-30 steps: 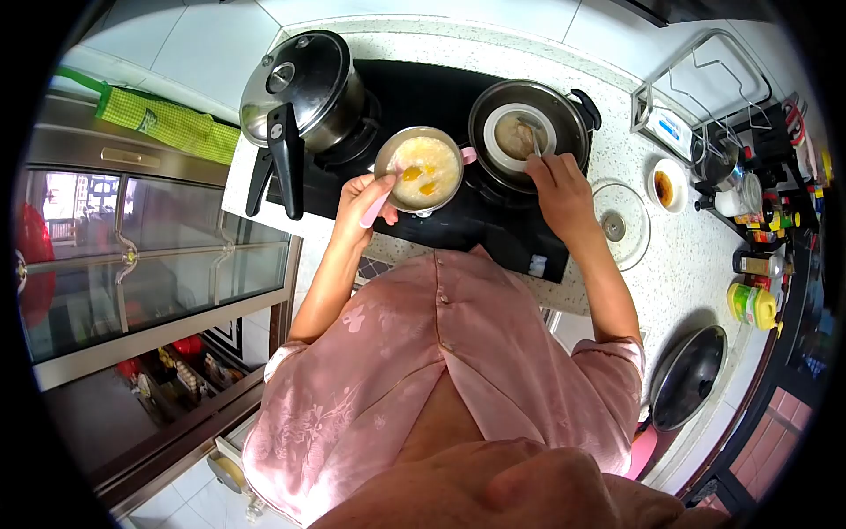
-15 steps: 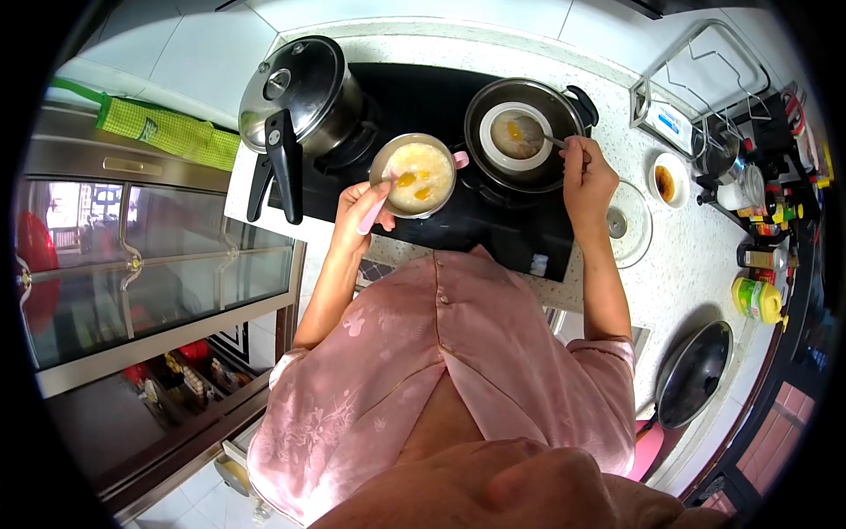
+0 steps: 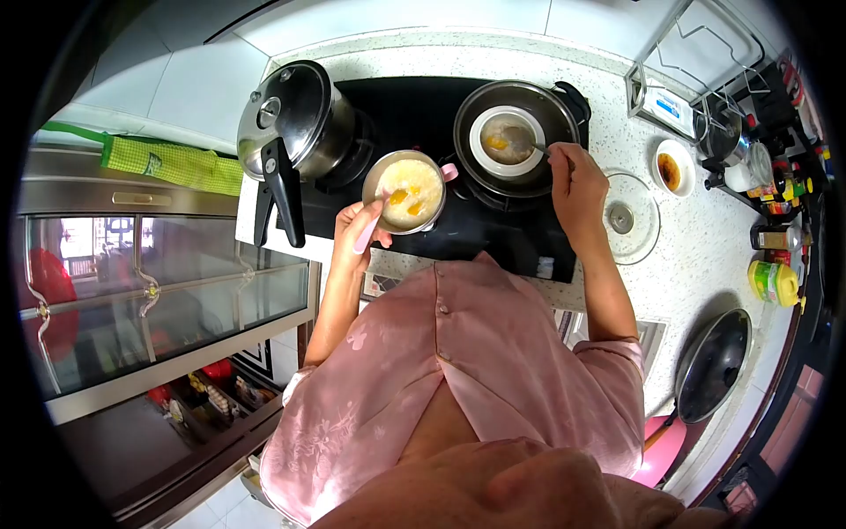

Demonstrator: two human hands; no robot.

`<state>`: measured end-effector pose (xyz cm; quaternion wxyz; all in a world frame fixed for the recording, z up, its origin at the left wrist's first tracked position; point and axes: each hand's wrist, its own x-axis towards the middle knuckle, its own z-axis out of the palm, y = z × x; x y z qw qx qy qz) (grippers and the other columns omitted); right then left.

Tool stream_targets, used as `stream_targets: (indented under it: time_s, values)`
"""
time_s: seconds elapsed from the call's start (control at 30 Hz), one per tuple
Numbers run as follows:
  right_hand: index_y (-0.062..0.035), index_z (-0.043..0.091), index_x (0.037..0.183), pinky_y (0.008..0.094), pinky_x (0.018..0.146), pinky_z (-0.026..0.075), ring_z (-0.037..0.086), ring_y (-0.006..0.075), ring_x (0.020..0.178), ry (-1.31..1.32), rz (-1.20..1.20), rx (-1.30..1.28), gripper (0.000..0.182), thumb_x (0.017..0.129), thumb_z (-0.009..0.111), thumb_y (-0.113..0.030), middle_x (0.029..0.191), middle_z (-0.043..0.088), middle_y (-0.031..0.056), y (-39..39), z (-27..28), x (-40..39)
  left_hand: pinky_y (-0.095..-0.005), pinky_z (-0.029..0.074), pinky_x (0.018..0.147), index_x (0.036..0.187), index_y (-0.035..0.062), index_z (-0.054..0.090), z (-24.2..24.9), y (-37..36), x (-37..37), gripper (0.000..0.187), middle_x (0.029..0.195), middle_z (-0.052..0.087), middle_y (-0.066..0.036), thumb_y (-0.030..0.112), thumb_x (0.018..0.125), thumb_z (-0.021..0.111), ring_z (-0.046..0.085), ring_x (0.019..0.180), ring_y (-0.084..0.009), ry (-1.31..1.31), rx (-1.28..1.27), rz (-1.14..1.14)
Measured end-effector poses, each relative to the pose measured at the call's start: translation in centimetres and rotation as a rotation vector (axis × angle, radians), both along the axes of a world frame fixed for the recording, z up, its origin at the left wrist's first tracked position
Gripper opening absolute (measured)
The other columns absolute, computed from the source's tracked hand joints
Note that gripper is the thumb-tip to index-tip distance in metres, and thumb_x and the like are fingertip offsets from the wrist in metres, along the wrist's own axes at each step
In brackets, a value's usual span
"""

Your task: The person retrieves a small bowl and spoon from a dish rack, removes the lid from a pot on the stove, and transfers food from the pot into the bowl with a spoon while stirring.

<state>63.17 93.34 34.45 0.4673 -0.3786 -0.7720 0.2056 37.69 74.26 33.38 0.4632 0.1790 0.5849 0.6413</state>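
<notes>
My left hand (image 3: 361, 227) is closed round a pink spoon (image 3: 367, 227), which reaches over the rim of a small metal pot (image 3: 434, 220) with a pink side handle. Inside it is pale porridge (image 3: 411, 179) with several orange-yellow pieces. My left fingers are against the pot's near side. To the right, my right hand (image 3: 578, 192) grips the thin handle of a metal spoon (image 3: 540, 149). The spoon's bowl dips into a white bowl (image 3: 478, 159) of porridge with orange-yellow pieces. That bowl sits inside a dark pan (image 3: 564, 123).
A pressure cooker (image 3: 304, 115) stands at the left of the black hob (image 3: 397, 97), its handle toward me. A glass lid (image 3: 639, 225) lies right of the hob, near a small white dish (image 3: 674, 167) with brown sauce. Bottles (image 3: 775, 282) line the right side.
The metal spoon has shifted within the white bowl, and its head now shows over the porridge. My left hand still holds the pink spoon. The whole view has shifted slightly.
</notes>
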Motion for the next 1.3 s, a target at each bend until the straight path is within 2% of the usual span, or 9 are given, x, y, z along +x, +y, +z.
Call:
stream_targets:
  time_s: [0.03, 0.17, 0.23, 0.43, 0.77, 0.93, 1.17, 1.27, 1.3]
  values:
    - [-0.0022, 0.058, 0.084, 0.0362, 0.058, 0.046, 0.059, 0.0319, 0.067, -0.026, 0.014, -0.003, 0.003, 0.083, 0.057, -0.005, 0.071, 0.059, 0.0139, -0.2, 0.2, 0.0, -0.0206, 0.045, 0.038, 0.081, -0.0046, 0.064, 0.0, 0.0, 0.0, 0.022, 0.058, 0.06, -0.007, 0.017, 0.082, 0.06, 0.054, 0.038, -0.0125, 0.003, -0.002, -0.002]
    - [-0.0028, 0.057, 0.085, 0.0361, 0.056, 0.045, 0.059, 0.0315, 0.066, 0.001, 0.027, -0.084, 0.003, 0.084, 0.056, -0.005, 0.071, 0.06, 0.014, -0.5, 0.3, -0.2, -0.0202, 0.045, 0.038, 0.083, -0.0052, 0.064, 0.0, 0.1, 0.0, 0.023, 0.062, 0.062, -0.008, 0.017, 0.082, 0.06, 0.055, 0.039, -0.0125, -0.017, 0.01, 0.0]
    - [-0.0032, 0.057, 0.086, 0.0367, 0.055, 0.045, 0.059, 0.0318, 0.066, 0.033, 0.028, -0.24, 0.003, 0.084, 0.057, -0.006, 0.072, 0.059, 0.0143, -0.4, 0.1, -0.3, -0.02, 0.045, 0.038, 0.084, -0.0055, 0.064, 0.0, 0.1, -0.1, 0.023, 0.063, 0.062, -0.009, 0.017, 0.082, 0.06, 0.055, 0.039, -0.0123, -0.022, 0.006, -0.001]
    - [-0.0035, 0.056, 0.084, 0.0378, 0.055, 0.046, 0.059, 0.0329, 0.064, 0.014, 0.053, -0.09, 0.005, 0.084, 0.057, -0.008, 0.069, 0.059, 0.0151, 0.4, -0.6, -1.3, -0.02, 0.045, 0.038, 0.088, -0.0061, 0.064, 0.1, 0.3, 0.0, 0.024, 0.068, 0.064, -0.01, 0.017, 0.082, 0.06, 0.054, 0.04, -0.0115, -0.008, 0.006, -0.013]
    - [-0.0029, 0.056, 0.082, 0.0383, 0.053, 0.045, 0.058, 0.035, 0.062, -0.017, -0.031, -0.152, 0.009, 0.086, 0.055, -0.011, 0.066, 0.059, 0.0164, 0.1, -1.6, -1.5, -0.0207, 0.047, 0.039, 0.087, -0.0057, 0.064, -0.1, 0.1, -0.2, 0.025, 0.068, 0.064, -0.01, 0.018, 0.082, 0.06, 0.055, 0.041, -0.0121, -0.005, 0.019, -0.017]
    - [-0.0021, 0.056, 0.08, 0.0335, 0.05, 0.045, 0.06, 0.0291, 0.055, 0.104, 0.002, -0.304, 0.009, 0.085, 0.056, -0.009, 0.059, 0.059, 0.0135, -0.4, -2.2, -1.9, -0.0205, 0.047, 0.039, 0.088, -0.0055, 0.064, 0.0, 0.2, 0.0, 0.026, 0.068, 0.064, -0.011, 0.019, 0.083, 0.061, 0.055, 0.041, -0.0121, -0.006, 0.016, -0.001]
    - [-0.0018, 0.057, 0.082, 0.0314, 0.049, 0.045, 0.062, 0.0264, 0.055, 0.083, 0.006, -0.268, 0.007, 0.085, 0.056, -0.008, 0.059, 0.059, 0.0128, -0.5, -1.9, -1.7, -0.0193, 0.046, 0.039, 0.087, -0.0054, 0.064, 0.2, 0.1, 0.0, 0.025, 0.07, 0.065, -0.011, 0.019, 0.083, 0.061, 0.055, 0.041, -0.012, -0.012, 0.029, -0.005]
    - [-0.0018, 0.059, 0.084, 0.0307, 0.049, 0.045, 0.061, 0.0222, 0.053, 0.121, -0.013, -0.284, 0.008, 0.086, 0.055, -0.008, 0.058, 0.059, 0.0112, -0.3, -2.2, -1.5, -0.0189, 0.046, 0.039, 0.087, -0.0055, 0.064, 0.5, 0.1, 0.1, 0.024, 0.07, 0.065, -0.011, 0.018, 0.083, 0.06, 0.055, 0.041, -0.0118, -0.007, 0.028, -0.001]
    - [-0.0012, 0.06, 0.085, 0.029, 0.048, 0.045, 0.06, 0.0185, 0.051, 0.175, -0.023, -0.388, 0.01, 0.087, 0.054, -0.009, 0.059, 0.06, 0.01, -0.2, -2.4, -1.3, -0.0188, 0.046, 0.039, 0.087, -0.0056, 0.064, 0.7, 0.1, 0.2, 0.024, 0.07, 0.065, -0.011, 0.018, 0.083, 0.06, 0.055, 0.041, -0.0116, -0.002, 0.02, 0.002]
